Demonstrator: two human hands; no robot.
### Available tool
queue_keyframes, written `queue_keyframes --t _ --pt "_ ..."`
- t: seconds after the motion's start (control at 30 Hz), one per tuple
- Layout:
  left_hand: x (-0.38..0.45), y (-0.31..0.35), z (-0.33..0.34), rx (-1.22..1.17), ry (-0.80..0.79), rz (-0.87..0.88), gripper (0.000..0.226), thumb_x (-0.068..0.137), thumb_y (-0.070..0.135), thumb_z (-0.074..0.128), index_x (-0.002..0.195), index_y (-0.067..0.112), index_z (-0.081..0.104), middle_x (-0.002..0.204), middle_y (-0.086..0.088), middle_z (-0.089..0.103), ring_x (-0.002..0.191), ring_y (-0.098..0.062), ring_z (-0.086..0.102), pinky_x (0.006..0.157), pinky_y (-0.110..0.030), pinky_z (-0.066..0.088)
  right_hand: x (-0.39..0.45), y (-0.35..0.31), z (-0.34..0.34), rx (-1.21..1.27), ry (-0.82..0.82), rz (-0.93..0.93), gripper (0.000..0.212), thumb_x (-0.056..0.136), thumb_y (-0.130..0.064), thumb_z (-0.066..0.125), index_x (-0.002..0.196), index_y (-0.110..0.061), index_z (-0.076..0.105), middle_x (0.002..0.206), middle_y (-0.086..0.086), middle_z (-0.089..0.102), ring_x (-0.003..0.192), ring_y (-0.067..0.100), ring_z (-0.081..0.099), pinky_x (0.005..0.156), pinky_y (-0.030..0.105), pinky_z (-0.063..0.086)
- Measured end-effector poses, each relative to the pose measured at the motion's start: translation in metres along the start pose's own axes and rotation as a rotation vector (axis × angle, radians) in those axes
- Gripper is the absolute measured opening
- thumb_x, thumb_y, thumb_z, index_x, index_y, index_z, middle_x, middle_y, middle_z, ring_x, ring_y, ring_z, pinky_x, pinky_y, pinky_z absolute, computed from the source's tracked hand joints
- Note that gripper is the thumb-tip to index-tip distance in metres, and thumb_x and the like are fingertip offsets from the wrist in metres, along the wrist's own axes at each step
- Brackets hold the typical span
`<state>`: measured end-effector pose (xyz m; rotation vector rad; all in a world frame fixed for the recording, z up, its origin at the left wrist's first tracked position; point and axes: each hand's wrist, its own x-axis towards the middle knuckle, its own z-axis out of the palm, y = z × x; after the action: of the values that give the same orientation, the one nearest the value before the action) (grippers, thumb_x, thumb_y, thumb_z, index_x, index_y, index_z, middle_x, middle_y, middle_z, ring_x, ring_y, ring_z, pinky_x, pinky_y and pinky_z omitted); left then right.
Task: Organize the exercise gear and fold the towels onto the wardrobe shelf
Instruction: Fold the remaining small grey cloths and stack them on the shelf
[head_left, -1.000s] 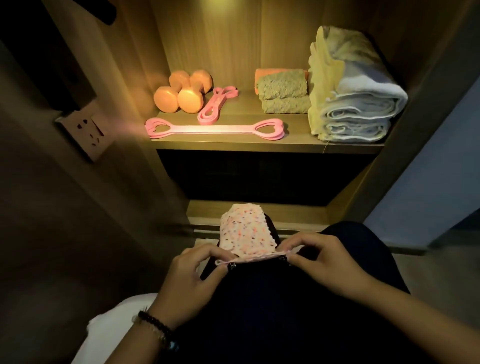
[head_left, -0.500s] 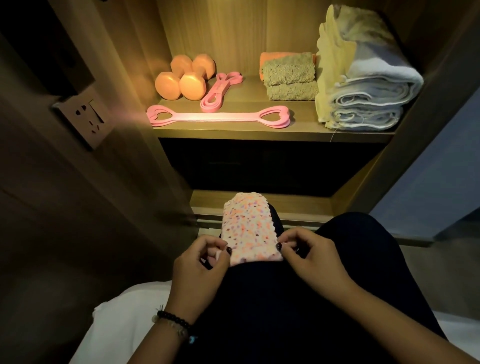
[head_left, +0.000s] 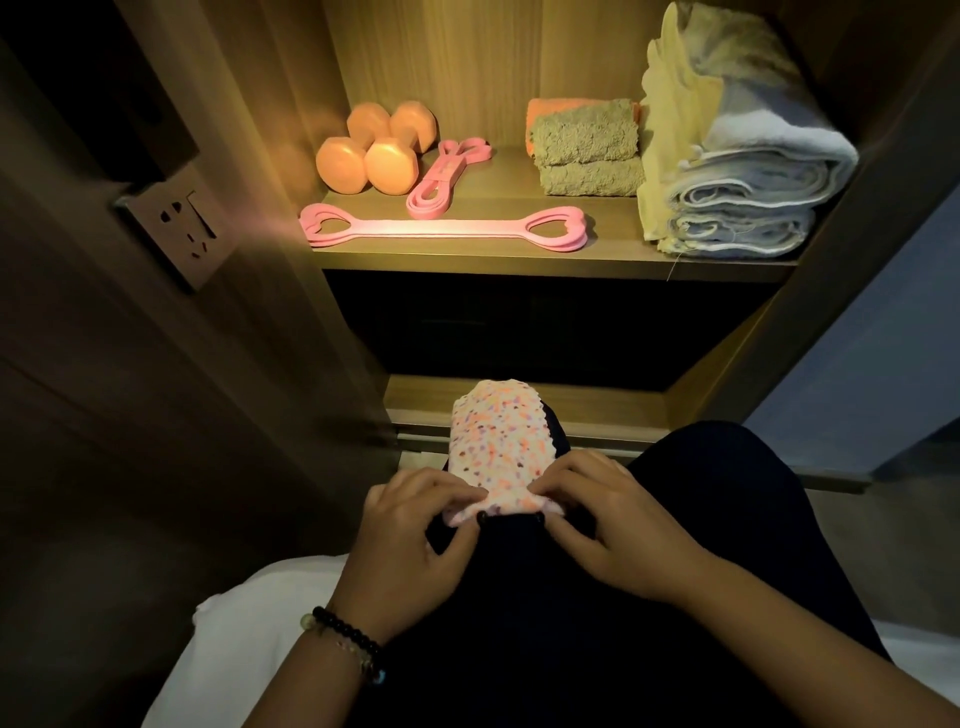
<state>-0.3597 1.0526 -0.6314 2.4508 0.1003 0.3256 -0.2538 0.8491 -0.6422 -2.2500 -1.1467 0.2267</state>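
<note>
A small speckled pink towel (head_left: 496, 441) lies along my dark-clad knee. My left hand (head_left: 415, 540) and my right hand (head_left: 608, 525) both pinch its near edge, which is lifted and curled. On the lit wardrobe shelf (head_left: 467, 257) stand two orange dumbbells (head_left: 376, 150) at the left. A pink looped band (head_left: 447, 174) lies beside them, and a long pink resistance band with heart handles (head_left: 441, 231) runs along the front. Folded olive towels (head_left: 587, 150) sit mid-back, with an orange one behind. A tall stack of white and yellow towels (head_left: 737, 156) fills the right.
A wall socket (head_left: 179, 226) sits on the dark panel to the left. Below the shelf is a dark compartment with a wooden ledge (head_left: 415, 395). White bedding (head_left: 249, 639) lies under my left arm. A pale blue wall (head_left: 857, 338) rises at the right.
My view has moved closer to the shelf. My hands folded the towel's near part over and now pinch its near edge closer together.
</note>
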Motion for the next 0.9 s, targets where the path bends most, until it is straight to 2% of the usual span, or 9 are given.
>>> queue_keyframes --t 0.17,0.3,0.43,0.53,0.6,0.67,0.73,0.8,0.9 --pt "0.006 0.000 0.004 0.016 0.044 -0.036 0.008 0.093 0.016 0.061 0.092 0.023 0.066 0.091 0.017 0.061 0.091 0.003 0.051 0.080 -0.023 0.036 0.008 -0.002 0.001 -0.006 0.046 0.029 0.015 0.100 -0.031 0.045 0.099 -0.022 0.057 0.101 -0.010 0.049 0.096 0.006 0.043 0.086 0.024 0.037" --pt "0.006 -0.006 0.004 -0.118 0.078 -0.121 0.009 0.089 0.016 0.065 0.085 0.023 0.067 0.083 0.020 0.063 0.087 0.000 0.057 0.075 -0.022 0.044 0.006 0.001 0.003 0.145 0.069 0.101 0.013 0.096 -0.031 0.053 0.086 -0.024 0.057 0.090 -0.013 0.051 0.091 0.004 0.045 0.077 0.015 0.035" --pt "0.009 -0.012 0.001 -0.282 0.047 -0.283 0.012 0.083 0.022 0.069 0.078 0.033 0.068 0.083 0.022 0.067 0.082 0.001 0.061 0.066 -0.010 0.045 0.011 0.003 0.007 0.291 0.122 0.191 0.020 0.091 -0.033 0.057 0.073 -0.025 0.056 0.081 -0.012 0.053 0.085 0.004 0.048 0.071 0.014 0.035" --pt "0.015 -0.015 0.003 -0.284 0.039 -0.377 0.015 0.080 0.019 0.073 0.072 0.032 0.069 0.065 0.018 0.061 0.061 0.000 0.054 0.057 -0.010 0.041 0.021 0.006 0.011 0.269 0.136 0.284 0.028 0.090 -0.041 0.059 0.068 -0.023 0.055 0.080 -0.010 0.052 0.080 0.001 0.046 0.067 0.012 0.033" --pt "0.017 -0.015 0.003 -0.272 0.036 -0.402 0.017 0.079 0.017 0.074 0.071 0.030 0.068 0.059 0.012 0.057 0.056 -0.002 0.051 0.056 -0.012 0.040 0.025 0.008 0.014 0.210 0.149 0.322 0.030 0.088 -0.043 0.061 0.071 -0.019 0.058 0.082 -0.008 0.052 0.081 0.001 0.045 0.067 0.012 0.033" --pt "0.017 -0.013 0.002 -0.163 0.069 -0.324 0.017 0.077 0.016 0.076 0.073 0.030 0.068 0.065 0.014 0.059 0.067 -0.002 0.055 0.064 -0.011 0.041 0.026 0.006 0.016 0.137 0.197 0.289 0.022 0.088 -0.038 0.064 0.078 -0.019 0.058 0.086 -0.009 0.053 0.084 0.003 0.046 0.072 0.015 0.037" --pt "0.017 -0.008 -0.002 -0.061 0.103 -0.205 0.017 0.076 0.010 0.076 0.078 0.027 0.071 0.081 0.019 0.060 0.085 -0.001 0.056 0.074 -0.011 0.040 0.024 0.002 0.013 0.077 0.257 0.160 0.006 0.087 -0.020 0.066 0.085 -0.018 0.061 0.090 -0.008 0.054 0.089 0.007 0.049 0.079 0.025 0.044" --pt "0.016 -0.005 -0.003 -0.018 0.086 -0.103 0.022 0.075 0.002 0.074 0.082 0.024 0.076 0.090 0.016 0.064 0.093 -0.003 0.056 0.082 -0.019 0.045 0.021 -0.001 0.010 -0.003 0.240 0.021 0.015 0.082 -0.005 0.066 0.092 -0.016 0.067 0.096 -0.005 0.057 0.096 0.011 0.051 0.085 0.031 0.045" --pt "0.011 -0.002 -0.003 0.002 0.031 -0.033 0.020 0.076 0.012 0.071 0.092 0.024 0.077 0.093 0.015 0.067 0.095 -0.005 0.057 0.082 -0.036 0.050 0.015 -0.001 0.008 -0.010 0.145 -0.070 0.024 0.083 -0.011 0.064 0.104 -0.017 0.070 0.104 -0.007 0.059 0.104 0.009 0.050 0.090 0.031 0.043"
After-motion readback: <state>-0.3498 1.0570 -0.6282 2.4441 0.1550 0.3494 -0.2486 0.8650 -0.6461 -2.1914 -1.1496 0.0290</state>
